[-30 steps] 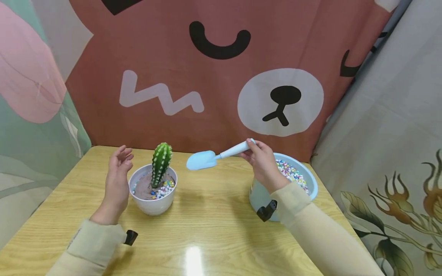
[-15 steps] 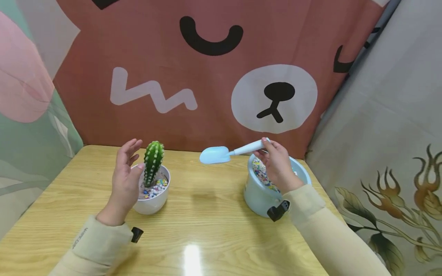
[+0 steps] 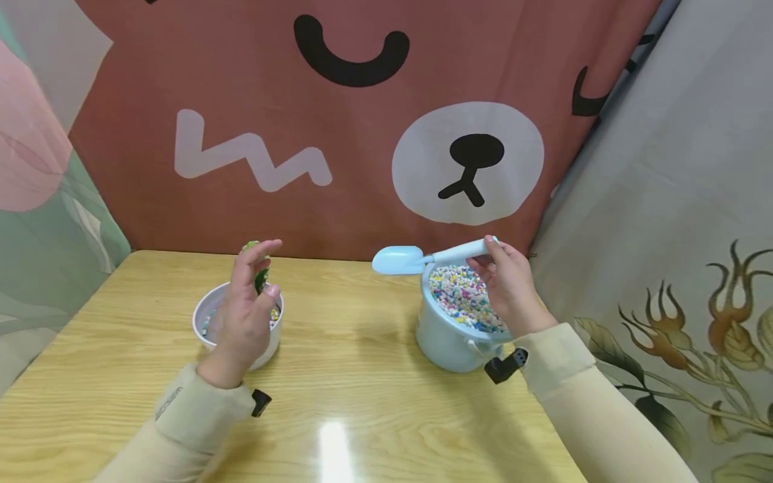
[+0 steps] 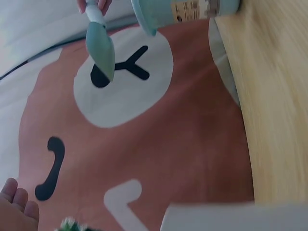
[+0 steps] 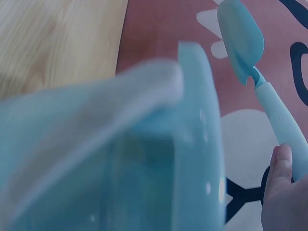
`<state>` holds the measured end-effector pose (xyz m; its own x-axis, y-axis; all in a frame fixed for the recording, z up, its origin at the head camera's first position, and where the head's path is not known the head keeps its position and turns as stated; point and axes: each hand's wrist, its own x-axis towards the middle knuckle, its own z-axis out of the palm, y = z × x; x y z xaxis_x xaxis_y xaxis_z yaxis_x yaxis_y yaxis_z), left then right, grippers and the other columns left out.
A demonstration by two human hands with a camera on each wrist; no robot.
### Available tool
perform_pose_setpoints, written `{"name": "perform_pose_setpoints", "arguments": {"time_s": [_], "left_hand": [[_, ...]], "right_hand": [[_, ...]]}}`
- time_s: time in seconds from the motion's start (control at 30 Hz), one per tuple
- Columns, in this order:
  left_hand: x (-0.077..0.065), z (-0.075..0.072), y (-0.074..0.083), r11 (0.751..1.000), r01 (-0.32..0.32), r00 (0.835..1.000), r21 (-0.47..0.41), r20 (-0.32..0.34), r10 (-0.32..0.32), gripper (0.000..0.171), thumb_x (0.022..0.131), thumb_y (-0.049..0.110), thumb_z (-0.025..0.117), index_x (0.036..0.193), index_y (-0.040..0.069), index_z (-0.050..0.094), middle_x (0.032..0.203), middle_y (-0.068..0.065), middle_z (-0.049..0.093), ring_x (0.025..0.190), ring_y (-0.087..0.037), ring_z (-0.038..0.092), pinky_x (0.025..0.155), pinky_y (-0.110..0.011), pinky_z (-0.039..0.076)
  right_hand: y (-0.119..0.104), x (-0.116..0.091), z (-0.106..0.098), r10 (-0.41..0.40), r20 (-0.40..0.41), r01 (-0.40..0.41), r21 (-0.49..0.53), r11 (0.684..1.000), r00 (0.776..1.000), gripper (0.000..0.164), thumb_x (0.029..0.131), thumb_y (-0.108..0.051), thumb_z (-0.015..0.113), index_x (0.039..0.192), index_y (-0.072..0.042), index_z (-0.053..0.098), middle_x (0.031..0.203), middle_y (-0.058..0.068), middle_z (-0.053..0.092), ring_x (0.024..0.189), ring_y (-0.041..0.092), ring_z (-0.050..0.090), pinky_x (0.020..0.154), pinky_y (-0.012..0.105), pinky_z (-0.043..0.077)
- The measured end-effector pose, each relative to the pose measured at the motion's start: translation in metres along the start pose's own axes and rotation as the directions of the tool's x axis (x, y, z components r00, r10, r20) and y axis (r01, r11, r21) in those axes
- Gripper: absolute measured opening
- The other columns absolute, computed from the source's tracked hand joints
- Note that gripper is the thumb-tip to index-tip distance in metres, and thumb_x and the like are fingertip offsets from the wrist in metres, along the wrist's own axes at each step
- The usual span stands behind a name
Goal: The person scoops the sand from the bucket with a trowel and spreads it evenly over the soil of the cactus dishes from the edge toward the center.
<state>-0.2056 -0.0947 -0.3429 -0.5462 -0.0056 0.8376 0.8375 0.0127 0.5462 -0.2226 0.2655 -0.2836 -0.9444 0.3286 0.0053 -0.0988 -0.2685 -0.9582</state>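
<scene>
My right hand point(image 3: 510, 285) grips the handle of a light blue trowel point(image 3: 398, 260), whose blade points left in the air by the rim of a light blue bucket point(image 3: 441, 339). Small multicoloured pebbles point(image 3: 461, 295) fill much of the bucket. In the right wrist view the trowel point(image 5: 243, 38) shows whole blade and part of its handle. My left hand point(image 3: 244, 322) is raised in front of a green cactus point(image 3: 262, 278) in a white pot point(image 3: 273, 343), fingers loosely extended and holding nothing. It hides most of the plant; whether it touches it, I cannot tell.
Pot and bucket stand apart on a wooden table point(image 3: 344, 335). A brown curtain point(image 3: 356, 208) with a bear face hangs behind its far edge. On the right is a pale flowered curtain point(image 3: 652, 235). The bucket's handle point(image 3: 477, 349) hangs at its front.
My left hand has moved right, across the front of the cactus. My right hand has carried the trowel right, toward the bucket. The head view has shifted a little.
</scene>
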Motion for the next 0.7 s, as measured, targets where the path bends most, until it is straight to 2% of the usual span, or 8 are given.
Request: {"name": "perform_pose_setpoints", "arguments": {"time_s": [0.1,0.23,0.37,0.43,0.5,0.57,0.7], "left_hand": [[0.0,0.012,-0.003,1.0,-0.015,1.0,-0.015,0.009,0.015,0.052,0.079,-0.005,0.043,0.131,-0.01,0.043,0.134,-0.007,0.05,0.125,-0.023,0.041,0.103,-0.034,0.03],[-0.006,0.027,-0.008,1.0,0.014,0.999,-0.022,0.048,-0.013,0.049,0.082,-0.003,0.046,0.131,-0.01,0.043,0.132,-0.013,0.05,0.125,-0.021,0.042,0.101,-0.034,0.031],[-0.009,0.041,-0.012,0.995,0.101,0.991,-0.015,0.087,-0.099,0.047,0.086,-0.002,0.048,0.133,-0.007,0.043,0.133,-0.018,0.05,0.126,-0.024,0.042,0.1,-0.038,0.033],[-0.011,0.048,-0.014,0.986,0.164,0.98,-0.014,0.115,-0.161,0.045,0.09,-0.003,0.048,0.134,-0.006,0.041,0.134,-0.02,0.049,0.127,-0.028,0.041,0.101,-0.044,0.033],[-0.012,0.055,-0.016,0.971,0.237,0.961,-0.012,0.15,-0.233,0.043,0.093,-0.003,0.048,0.135,-0.005,0.04,0.134,-0.021,0.047,0.127,-0.031,0.04,0.1,-0.05,0.033],[-0.014,0.063,-0.018,0.949,0.316,0.933,-0.009,0.185,-0.309,0.041,0.096,0.0,0.048,0.136,-0.003,0.04,0.134,-0.02,0.047,0.127,-0.033,0.04,0.1,-0.053,0.033],[-0.019,0.077,-0.026,0.882,0.472,0.855,0.001,0.244,-0.458,0.04,0.098,0.005,0.048,0.137,0.0,0.039,0.135,-0.018,0.046,0.127,-0.034,0.04,0.103,-0.051,0.034]], "right_hand": [[-0.002,-0.001,-0.01,0.001,-0.024,-0.001,0.023,1.0,1.0,0.026,0.096,-0.026,0.06,0.11,-0.005,0.055,0.105,0.007,0.056,0.089,0.015,0.06,0.081,0.024,0.054],[-0.005,-0.004,-0.024,0.011,-0.048,-0.008,0.043,0.999,0.999,0.027,0.096,-0.027,0.06,0.111,-0.005,0.055,0.105,0.007,0.055,0.09,0.015,0.059,0.08,0.023,0.054],[-0.008,-0.003,-0.036,0.006,-0.051,-0.003,0.071,0.997,0.999,0.028,0.094,-0.026,0.062,0.111,-0.004,0.056,0.103,0.006,0.055,0.09,0.015,0.058,0.08,0.023,0.053],[-0.009,-0.002,-0.043,0.008,-0.052,-0.004,0.082,0.997,0.999,0.026,0.094,-0.026,0.063,0.109,-0.005,0.057,0.102,0.006,0.055,0.09,0.015,0.057,0.08,0.023,0.053],[-0.01,-0.001,-0.049,0.008,-0.055,-0.004,0.085,0.996,0.998,0.025,0.094,-0.027,0.063,0.106,-0.006,0.059,0.103,0.006,0.054,0.091,0.016,0.056,0.08,0.022,0.053],[-0.01,0.0,-0.055,0.008,-0.053,-0.004,0.086,0.996,0.999,0.022,0.094,-0.027,0.062,0.103,-0.007,0.06,0.105,0.007,0.052,0.093,0.016,0.054,0.08,0.022,0.053],[-0.012,0.003,-0.066,-0.006,-0.063,0.011,0.082,0.997,0.998,0.02,0.094,-0.027,0.063,0.097,-0.007,0.061,0.103,0.006,0.052,0.092,0.016,0.056,0.081,0.023,0.053]]}}
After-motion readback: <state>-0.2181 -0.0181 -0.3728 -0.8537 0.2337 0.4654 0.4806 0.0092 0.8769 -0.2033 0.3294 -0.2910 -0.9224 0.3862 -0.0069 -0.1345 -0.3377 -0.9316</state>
